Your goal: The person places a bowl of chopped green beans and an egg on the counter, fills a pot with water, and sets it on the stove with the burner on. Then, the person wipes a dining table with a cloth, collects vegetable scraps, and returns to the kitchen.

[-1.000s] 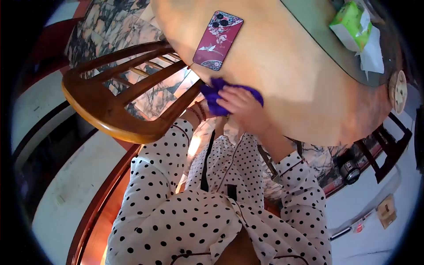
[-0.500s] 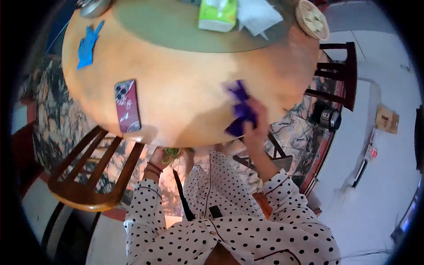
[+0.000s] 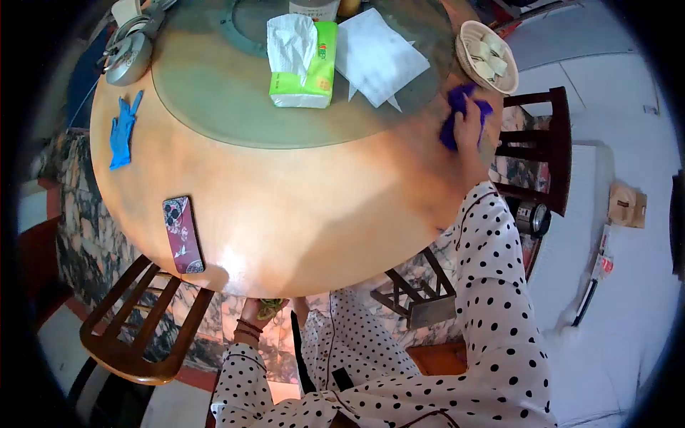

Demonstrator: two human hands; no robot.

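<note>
At the far right of the round wooden table (image 3: 300,207), my right hand (image 3: 468,130) presses a crumpled purple cloth (image 3: 449,132) against the tabletop, just below a wicker basket (image 3: 464,43) of pale folded pieces. My left hand (image 3: 250,314) is low at the table's near edge, its fingers closed around a green stringy bundle (image 3: 269,309) whose kind I cannot make out. Part of that hand is hidden by the table rim.
A phone (image 3: 183,235) and a blue glove (image 3: 123,132) lie on the table's left side. The glass turntable (image 3: 214,121) carries a tissue pack (image 3: 303,89) and white sheets (image 3: 382,60). A kettle (image 3: 130,60) stands far left. Wooden chairs (image 3: 146,328) (image 3: 560,150) flank the table.
My right hand has carried the purple cloth from above the table's right-centre to its far right edge, near the basket. The view has shifted, showing more turntable. My left hand keeps the green bundle.
</note>
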